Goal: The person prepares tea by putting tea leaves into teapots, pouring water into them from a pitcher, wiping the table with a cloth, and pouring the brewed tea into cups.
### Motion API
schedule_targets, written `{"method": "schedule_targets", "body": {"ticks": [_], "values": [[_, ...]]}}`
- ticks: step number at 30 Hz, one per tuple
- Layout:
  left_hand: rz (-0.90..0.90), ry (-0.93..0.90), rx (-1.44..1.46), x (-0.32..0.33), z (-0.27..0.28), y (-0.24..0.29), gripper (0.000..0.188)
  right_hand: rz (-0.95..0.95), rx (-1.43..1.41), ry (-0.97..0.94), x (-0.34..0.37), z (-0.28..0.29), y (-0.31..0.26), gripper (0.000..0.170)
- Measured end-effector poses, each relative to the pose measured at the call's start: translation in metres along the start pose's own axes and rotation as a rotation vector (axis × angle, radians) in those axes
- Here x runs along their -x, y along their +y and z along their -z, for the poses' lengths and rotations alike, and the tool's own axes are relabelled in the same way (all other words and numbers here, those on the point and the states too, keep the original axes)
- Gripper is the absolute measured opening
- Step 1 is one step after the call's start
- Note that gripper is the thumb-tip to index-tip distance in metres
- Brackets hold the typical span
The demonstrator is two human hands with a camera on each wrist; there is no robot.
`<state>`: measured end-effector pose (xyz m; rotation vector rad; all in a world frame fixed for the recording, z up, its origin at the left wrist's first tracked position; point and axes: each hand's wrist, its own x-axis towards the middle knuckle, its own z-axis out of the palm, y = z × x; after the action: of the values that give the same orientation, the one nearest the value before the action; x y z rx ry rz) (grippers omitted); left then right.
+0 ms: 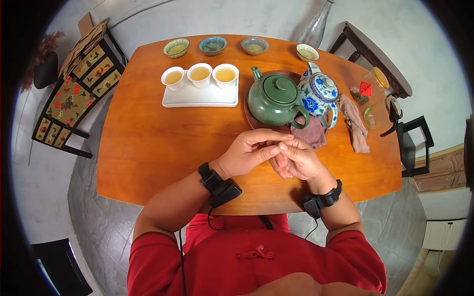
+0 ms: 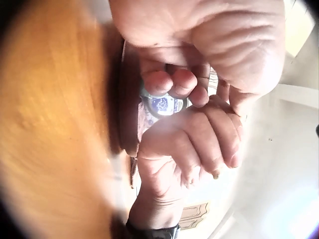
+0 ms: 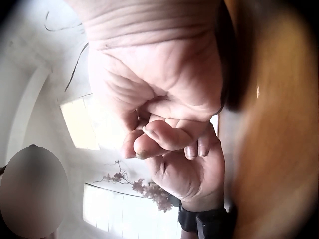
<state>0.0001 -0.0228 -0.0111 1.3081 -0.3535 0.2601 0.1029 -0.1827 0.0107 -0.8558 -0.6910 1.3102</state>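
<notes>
In the head view the left hand (image 1: 248, 154) and right hand (image 1: 300, 162) meet above the table's near half, fingers loosely bent and touching each other, with no object visible between them. The left wrist view has the left hand (image 2: 209, 45) at the top and the right hand (image 2: 192, 142) below; the right wrist view shows the right hand (image 3: 154, 84) over the left hand (image 3: 192, 172). Just beyond them stand a green lidded teapot (image 1: 272, 104) and a blue-flowered white teapot (image 1: 311, 96). A mauve folded cloth (image 1: 309, 132) lies nearest the fingers.
Three white cups of pale tea, including the middle cup (image 1: 200, 74), stand on a white tray (image 1: 197, 101). Several small bowls, one blue (image 1: 213, 45), line the far edge. At right are a long cloth (image 1: 352, 123), a yellow-lidded jar (image 1: 377, 81) and a glass pitcher (image 1: 377, 117).
</notes>
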Motion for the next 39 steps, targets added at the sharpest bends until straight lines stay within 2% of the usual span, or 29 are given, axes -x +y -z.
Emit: {"method": "schedule_targets", "body": {"ticks": [2, 3, 5, 11, 14, 24, 32, 39], "values": [[0.112, -0.034, 0.047, -0.001, 0.002, 0.010, 0.036, -0.030, -0.075, 0.003, 0.001, 0.002, 0.002, 0.036], [0.111, -0.033, 0.049, 0.000, 0.003, 0.011, 0.036, -0.033, -0.074, 0.003, 0.000, 0.003, 0.002, 0.036], [0.258, -0.089, 0.168, 0.000, 0.006, 0.012, 0.035, -0.008, -0.035, -0.037, -0.001, 0.004, 0.002, 0.033], [0.228, -0.150, 0.338, -0.001, 0.011, 0.005, 0.033, 0.011, 0.089, -0.038, -0.003, 0.012, 0.011, 0.031], [0.240, -0.151, 0.369, -0.001, 0.012, 0.003, 0.033, -0.024, 0.040, -0.033, -0.002, 0.009, 0.007, 0.032], [0.261, -0.137, 0.333, -0.001, 0.014, 0.003, 0.029, -0.031, 0.077, -0.044, -0.005, 0.012, 0.008, 0.035], [0.273, -0.124, 0.256, -0.001, 0.012, 0.008, 0.022, -0.029, 0.069, -0.019, -0.003, 0.010, 0.006, 0.025], [0.238, -0.132, 0.210, 0.000, 0.013, 0.005, 0.021, -0.014, 0.085, -0.058, -0.002, 0.013, 0.006, 0.025]]}}
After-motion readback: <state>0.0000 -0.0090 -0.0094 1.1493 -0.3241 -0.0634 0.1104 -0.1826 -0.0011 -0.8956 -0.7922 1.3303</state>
